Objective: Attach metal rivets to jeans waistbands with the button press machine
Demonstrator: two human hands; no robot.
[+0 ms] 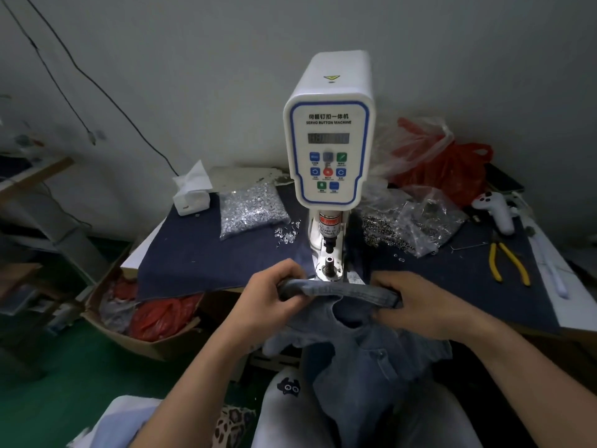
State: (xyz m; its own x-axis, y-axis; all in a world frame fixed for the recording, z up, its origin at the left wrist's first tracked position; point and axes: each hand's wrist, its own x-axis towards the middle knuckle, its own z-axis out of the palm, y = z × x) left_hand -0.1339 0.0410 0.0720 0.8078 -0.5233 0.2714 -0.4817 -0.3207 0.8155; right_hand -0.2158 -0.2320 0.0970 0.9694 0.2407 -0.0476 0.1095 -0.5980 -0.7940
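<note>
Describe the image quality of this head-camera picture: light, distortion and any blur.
Head view: dim, flat light, darkest at the corners; wide-angle bending curves the table edges; the right hand and waistband are slightly motion-blurred, the left hand sharper; the machine display is unreadable.

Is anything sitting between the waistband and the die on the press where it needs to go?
Nothing visible. Left hand and right hand grip the waistband stretched just in front of the lower die. The gap between them looks free, and the loose rivets lie off to the left.
</note>
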